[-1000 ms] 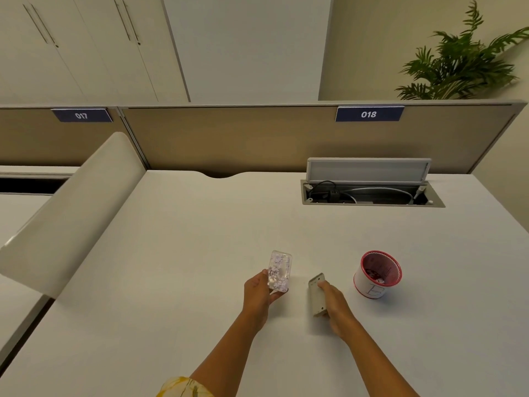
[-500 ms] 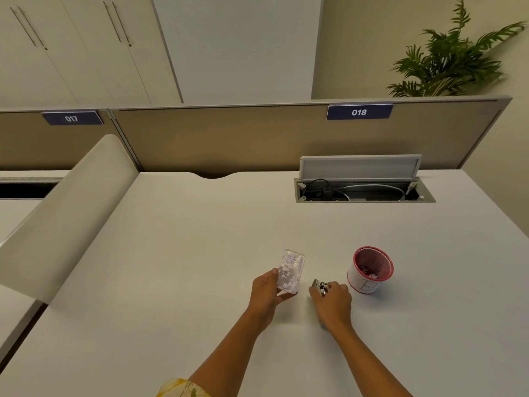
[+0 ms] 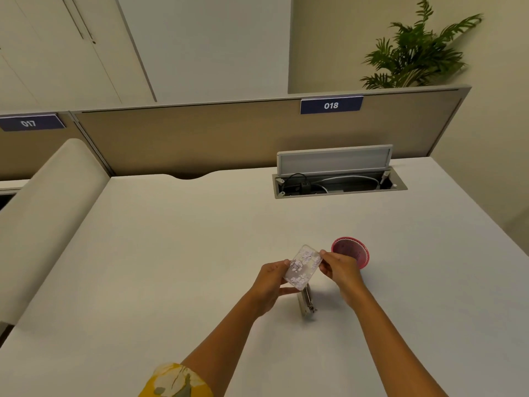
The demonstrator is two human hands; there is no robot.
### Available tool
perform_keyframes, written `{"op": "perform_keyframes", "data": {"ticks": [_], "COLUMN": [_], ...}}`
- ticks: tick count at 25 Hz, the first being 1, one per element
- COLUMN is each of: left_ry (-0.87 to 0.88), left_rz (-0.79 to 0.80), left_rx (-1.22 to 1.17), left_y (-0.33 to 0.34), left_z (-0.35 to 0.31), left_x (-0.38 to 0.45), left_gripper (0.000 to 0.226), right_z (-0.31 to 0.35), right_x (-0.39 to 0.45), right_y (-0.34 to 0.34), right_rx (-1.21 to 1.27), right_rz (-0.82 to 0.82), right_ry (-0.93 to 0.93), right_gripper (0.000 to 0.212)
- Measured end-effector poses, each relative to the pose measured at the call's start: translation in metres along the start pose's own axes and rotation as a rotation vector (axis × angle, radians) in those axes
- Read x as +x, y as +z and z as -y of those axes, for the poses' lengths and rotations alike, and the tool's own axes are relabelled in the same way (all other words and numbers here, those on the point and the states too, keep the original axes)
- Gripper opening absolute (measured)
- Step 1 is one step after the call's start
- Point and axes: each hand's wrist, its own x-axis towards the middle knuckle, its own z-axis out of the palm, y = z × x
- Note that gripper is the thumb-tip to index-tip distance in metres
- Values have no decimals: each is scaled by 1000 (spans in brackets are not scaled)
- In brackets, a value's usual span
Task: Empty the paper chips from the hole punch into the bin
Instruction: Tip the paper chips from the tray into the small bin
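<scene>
A clear plastic chip tray (image 3: 303,266) full of pale paper chips is held above the desk between both hands. My left hand (image 3: 270,282) grips its left edge and my right hand (image 3: 339,269) pinches its upper right corner. The metal hole punch body (image 3: 306,303) lies on the white desk just below the tray, apart from both hands. The small red-rimmed bin (image 3: 353,249) stands on the desk right behind my right hand, partly hidden by it, with some chips inside.
An open cable well with a raised lid (image 3: 335,173) is sunk into the desk at the back right. A beige partition (image 3: 200,136) runs along the back edge and a curved divider (image 3: 48,213) closes the left side.
My right hand has let go of the hole punch body, left it on the desk, and come up to grip the tray. The tray has moved right, closer to the bin.
</scene>
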Motion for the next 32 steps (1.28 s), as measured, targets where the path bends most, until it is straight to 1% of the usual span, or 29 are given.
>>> {"op": "perform_keyframes", "data": {"ticks": [3,5,8,9,11,14,16,18,21,24,28,32], "left_ry": [-33,-42,3,44,153,332,421,471,511,535,558,565], "left_rz": [23,44,18,-6,-38,14,56,88,128,136,127,119], "left_rx": [39,42,83,157,381,699,917,1137,1327,1412,1465,1476], "left_y": [23,43,70,75,79,80,81,81,77,74,73,72], "left_z": [-9,-15,-21,-20,-14,-3,2,7,12,15,16,17], "left_x": [8,12,14,14,15,17,19,21,23,24,27,30], "left_gripper": [40,42,46,45,43,45,48,50,52,54,53,53], "right_z": [8,17,33,37,40,36,32,26,16,5,-2,-10], "right_x": [3,4,4,4,3,3,3,2,0,-3,-5,-8], "right_y": [-25,-44,-71,-79,-90,-95,-92,-87,-77,-73,-75,-80], "right_rx": [-62,-123,-152,-165,-248,-389,-450,-516,-633,-688,-753,-872], "right_rz": [-117,-197,-333,-390,-487,-573,-581,-565,-491,-419,-413,-423], "right_ry": [-27,-76,-182,-218,-296,-406,-443,-481,-523,-583,-693,-859], "right_gripper": [18,18,20,18,21,22,22,22,28,32,31,33]}}
